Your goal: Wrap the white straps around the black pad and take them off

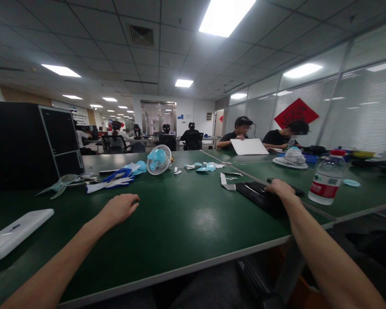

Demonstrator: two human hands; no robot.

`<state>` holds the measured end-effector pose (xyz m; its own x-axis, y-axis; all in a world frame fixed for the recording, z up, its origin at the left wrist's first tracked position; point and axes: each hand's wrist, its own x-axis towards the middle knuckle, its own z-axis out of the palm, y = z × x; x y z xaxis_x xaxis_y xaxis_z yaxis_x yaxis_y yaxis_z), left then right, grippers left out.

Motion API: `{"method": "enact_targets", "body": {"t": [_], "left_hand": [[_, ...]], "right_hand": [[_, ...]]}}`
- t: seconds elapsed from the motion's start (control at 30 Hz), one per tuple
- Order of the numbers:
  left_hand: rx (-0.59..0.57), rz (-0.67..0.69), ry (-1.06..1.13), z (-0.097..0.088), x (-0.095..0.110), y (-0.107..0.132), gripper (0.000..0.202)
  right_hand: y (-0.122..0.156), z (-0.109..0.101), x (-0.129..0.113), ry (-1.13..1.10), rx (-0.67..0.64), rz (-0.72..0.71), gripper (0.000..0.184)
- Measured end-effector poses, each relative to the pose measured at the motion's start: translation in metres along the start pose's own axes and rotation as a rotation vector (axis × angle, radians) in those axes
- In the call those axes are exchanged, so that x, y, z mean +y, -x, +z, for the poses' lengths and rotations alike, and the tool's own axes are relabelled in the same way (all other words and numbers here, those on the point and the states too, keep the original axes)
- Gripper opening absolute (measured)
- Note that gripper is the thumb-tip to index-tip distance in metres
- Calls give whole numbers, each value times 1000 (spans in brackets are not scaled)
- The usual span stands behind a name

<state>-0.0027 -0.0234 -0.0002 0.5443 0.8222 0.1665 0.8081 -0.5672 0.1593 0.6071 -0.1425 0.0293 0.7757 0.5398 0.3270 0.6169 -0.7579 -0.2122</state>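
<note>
My left hand rests on the green table, fingers slightly curled and thumb a little apart, holding nothing. My right hand is at the right end of a black, shiny, flat thing that looks like a plastic sleeve; its fingers close over the edge, and their tips are partly hidden. White strips lie at the sleeve's left end. Beyond my left hand are blue-and-white gloves and a small fan with light-blue blades and a white grille, tipped on its side.
At right stands a water bottle with a red cap. A white power bank-like block lies at left, before a black cabinet. Light-blue pieces lie mid-table. Across it, a person holds a white board.
</note>
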Motion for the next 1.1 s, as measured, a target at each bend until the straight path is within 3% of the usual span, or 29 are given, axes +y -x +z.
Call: {"method": "enact_targets", "body": {"t": [0.1,0.17,0.3,0.43,0.5,0.6,0.83,0.93,1.1], "left_hand": [[-5,6,-27,-2,3,1,38],[-6,3,-44,-2,3,0,38],[-2,20,-37,3,-3,-3,38],[15,24,-18,5,-5,-5,36],[14,18,-13,4,-3,-4,34],[19,23,-8,2,0,-3,34],[80,35,27,-1,2,-1,41],[116,75,67,-2,5,-1,50],[76,134,127,6,10,-4,69]], "right_hand": [[-2,2,6,20,-120,46,33],[0,-2,8,-15,-97,67,33],[10,-16,14,-44,42,128,37],[23,-29,2,-69,314,-17,40],[32,-32,-20,-101,383,-159,39],[55,-33,-70,-169,326,-443,34],[142,-23,-197,-359,-111,-1141,29],[173,-14,-231,-413,-242,-1287,32],[209,0,-264,-421,-288,-1366,33]]}}
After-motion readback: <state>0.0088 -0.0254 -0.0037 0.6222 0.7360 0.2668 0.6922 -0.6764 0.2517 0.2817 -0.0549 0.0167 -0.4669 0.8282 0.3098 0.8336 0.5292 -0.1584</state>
